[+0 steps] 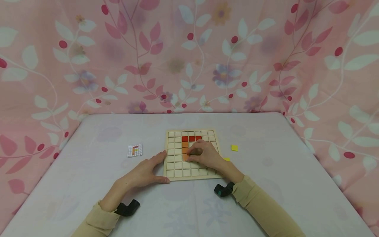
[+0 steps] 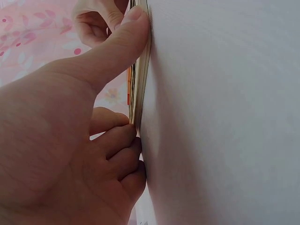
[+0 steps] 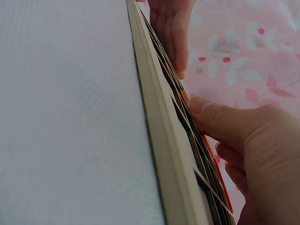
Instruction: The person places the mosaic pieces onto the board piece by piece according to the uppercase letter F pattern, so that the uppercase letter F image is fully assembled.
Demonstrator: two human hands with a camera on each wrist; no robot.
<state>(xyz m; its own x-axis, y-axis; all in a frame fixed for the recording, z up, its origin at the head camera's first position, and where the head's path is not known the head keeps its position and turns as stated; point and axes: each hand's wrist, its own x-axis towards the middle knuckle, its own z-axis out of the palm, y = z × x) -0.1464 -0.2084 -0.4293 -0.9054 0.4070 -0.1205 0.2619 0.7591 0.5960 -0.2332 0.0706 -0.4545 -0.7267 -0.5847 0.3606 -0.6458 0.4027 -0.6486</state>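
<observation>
A square wooden grid board (image 1: pixel 178 173) lies flat on the table. A row of red tiles (image 1: pixel 191 138) fills cells near its far side, with a column of orange tiles (image 1: pixel 185 144) below the left end. My right hand (image 1: pixel 207 155) reaches over the board from the right, its thumb and index finger pinching the lowest orange tile (image 1: pixel 185 157) at its cell. My left hand (image 1: pixel 141 172) rests at the board's left side, fingers against the left edge and thumb (image 2: pixel 126 40) at the near left corner. The right palm hides some cells.
Left of the board lies a small printed grid card (image 1: pixel 135 150) with a coloured pattern. To the right is a yellow tile (image 1: pixel 234 148); another yellow piece (image 1: pixel 226 159) is partly hidden by the right wrist. A floral curtain (image 1: pixel 189 65) stands behind the table.
</observation>
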